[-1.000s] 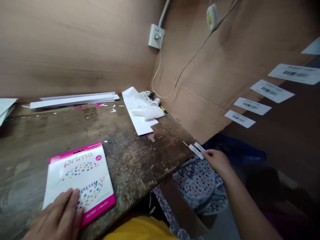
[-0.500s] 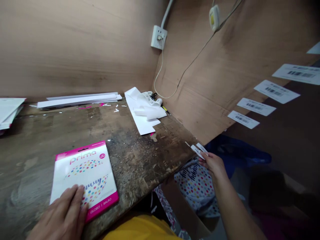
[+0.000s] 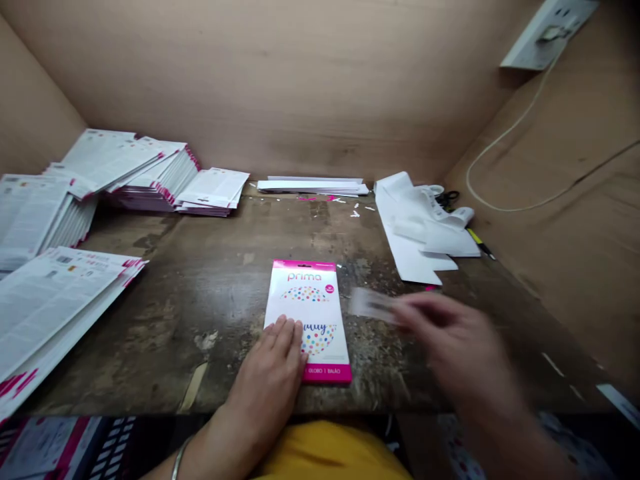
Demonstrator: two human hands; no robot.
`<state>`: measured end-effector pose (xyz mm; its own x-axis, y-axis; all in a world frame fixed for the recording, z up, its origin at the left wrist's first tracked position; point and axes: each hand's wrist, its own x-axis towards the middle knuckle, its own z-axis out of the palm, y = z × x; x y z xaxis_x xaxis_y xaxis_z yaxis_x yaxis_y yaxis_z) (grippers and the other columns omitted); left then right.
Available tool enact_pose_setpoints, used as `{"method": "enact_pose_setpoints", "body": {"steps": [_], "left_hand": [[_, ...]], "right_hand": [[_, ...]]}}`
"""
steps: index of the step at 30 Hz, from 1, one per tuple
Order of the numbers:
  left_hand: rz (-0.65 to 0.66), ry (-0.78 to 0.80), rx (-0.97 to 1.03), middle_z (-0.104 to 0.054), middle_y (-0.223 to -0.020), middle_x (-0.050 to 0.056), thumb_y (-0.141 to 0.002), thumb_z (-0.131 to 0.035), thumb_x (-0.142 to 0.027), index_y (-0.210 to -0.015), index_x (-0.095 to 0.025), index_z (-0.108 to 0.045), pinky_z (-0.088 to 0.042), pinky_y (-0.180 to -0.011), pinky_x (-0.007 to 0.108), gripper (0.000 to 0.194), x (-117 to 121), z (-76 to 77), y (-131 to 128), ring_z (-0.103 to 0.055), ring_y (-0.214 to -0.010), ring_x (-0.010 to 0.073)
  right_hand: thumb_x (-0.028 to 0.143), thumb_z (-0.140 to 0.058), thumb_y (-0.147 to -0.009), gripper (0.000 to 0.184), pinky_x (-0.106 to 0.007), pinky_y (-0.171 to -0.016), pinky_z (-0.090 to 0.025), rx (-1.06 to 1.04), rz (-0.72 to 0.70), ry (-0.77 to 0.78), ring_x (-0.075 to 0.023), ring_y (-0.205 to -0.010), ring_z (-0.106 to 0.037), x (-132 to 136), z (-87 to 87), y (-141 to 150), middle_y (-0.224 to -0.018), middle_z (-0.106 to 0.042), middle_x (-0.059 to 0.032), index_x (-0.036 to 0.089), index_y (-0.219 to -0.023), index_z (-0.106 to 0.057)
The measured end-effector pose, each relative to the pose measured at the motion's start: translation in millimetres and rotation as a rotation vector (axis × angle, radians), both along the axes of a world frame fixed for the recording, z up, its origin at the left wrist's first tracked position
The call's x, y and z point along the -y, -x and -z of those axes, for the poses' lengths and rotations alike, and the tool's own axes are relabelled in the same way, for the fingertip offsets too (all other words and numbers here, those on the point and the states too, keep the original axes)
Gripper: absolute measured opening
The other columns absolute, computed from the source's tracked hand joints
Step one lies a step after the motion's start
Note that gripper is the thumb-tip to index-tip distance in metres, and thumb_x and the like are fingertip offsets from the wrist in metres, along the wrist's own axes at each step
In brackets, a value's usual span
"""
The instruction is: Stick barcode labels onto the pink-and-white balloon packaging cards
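Note:
A white and pink balloon packet (image 3: pixel 320 313) printed "prima" lies face up at the middle of the table's front. My left hand (image 3: pixel 275 363) rests flat on its lower left part, fingers stretched out. To the right of the packet, my right hand (image 3: pixel 450 333) is smeared by motion above the table. Between its thumb and fingers it pinches a small white label (image 3: pixel 373 305), whose print is too blurred to read. The label's free end points left, towards the packet, with a gap between them.
Stacks of similar packets (image 3: pixel 155 173) stand at the back left, with more packets (image 3: pixel 55 313) at the left edge. White paper strips (image 3: pixel 313 187) lie along the back wall. Crumpled backing paper (image 3: pixel 415 233), scissors (image 3: pixel 447 198) and a yellow cutter (image 3: pixel 481 244) lie at the right.
My right hand has moved from the labels at the table's right edge to beside the packet, bringing a label. The view has turned left. My left hand stays on the packet.

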<state>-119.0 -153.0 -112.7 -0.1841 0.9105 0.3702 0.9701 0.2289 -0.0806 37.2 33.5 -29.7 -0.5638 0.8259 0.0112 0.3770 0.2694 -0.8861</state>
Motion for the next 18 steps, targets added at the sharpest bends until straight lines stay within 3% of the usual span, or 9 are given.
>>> {"method": "enact_pose_setpoints", "body": {"steps": [2, 5, 11, 18], "left_hand": [[-0.013, 0.012, 0.051, -0.061, -0.119, 0.020, -0.089, -0.042, -0.020, -0.117, -0.002, -0.059, -0.050, -0.092, 0.043, 0.037, 3, 0.4, -1, -0.057, -0.112, 0.0306], [-0.028, 0.007, 0.119, -0.062, -0.121, 0.016, -0.091, -0.039, -0.020, -0.119, -0.006, -0.059, -0.046, -0.097, 0.044, 0.037, 4, -1.0, -1, -0.056, -0.114, 0.0283], [-0.041, -0.045, 0.172, -0.063, -0.121, 0.011, -0.093, -0.034, -0.019, -0.118, -0.009, -0.059, -0.040, -0.100, 0.047, 0.036, 3, -3.5, 0, -0.054, -0.116, 0.0272], [-0.037, -0.056, 0.184, -0.063, -0.120, 0.011, -0.093, -0.035, -0.019, -0.118, -0.008, -0.058, -0.035, -0.103, 0.047, 0.035, 3, -1.8, 1, -0.054, -0.115, 0.0260]], "right_hand": [[0.041, -0.065, -0.072, 0.024, -0.023, -0.049, -0.044, -0.020, -0.241, 0.205, -0.0132, -0.053, -0.054, 18, 9.9, 56, -0.057, -0.059, 0.0002, 0.017, -0.073, -0.065], [0.039, -0.064, -0.070, 0.023, -0.021, -0.042, -0.041, 0.054, -0.357, 0.340, -0.0106, -0.043, -0.049, 26, 30.9, 96, -0.050, -0.053, 0.0036, 0.016, -0.070, -0.060], [0.031, -0.059, -0.072, 0.017, -0.020, -0.036, -0.037, 0.221, -0.340, 0.276, -0.0096, -0.036, -0.045, 17, 46.1, 100, -0.043, -0.050, 0.0044, 0.016, -0.066, -0.056], [0.030, -0.061, -0.073, 0.015, -0.021, -0.043, -0.035, 0.380, -0.323, 0.029, -0.0108, -0.042, -0.049, 19, 53.1, 109, -0.048, -0.057, 0.0023, 0.017, -0.065, -0.063]]}}
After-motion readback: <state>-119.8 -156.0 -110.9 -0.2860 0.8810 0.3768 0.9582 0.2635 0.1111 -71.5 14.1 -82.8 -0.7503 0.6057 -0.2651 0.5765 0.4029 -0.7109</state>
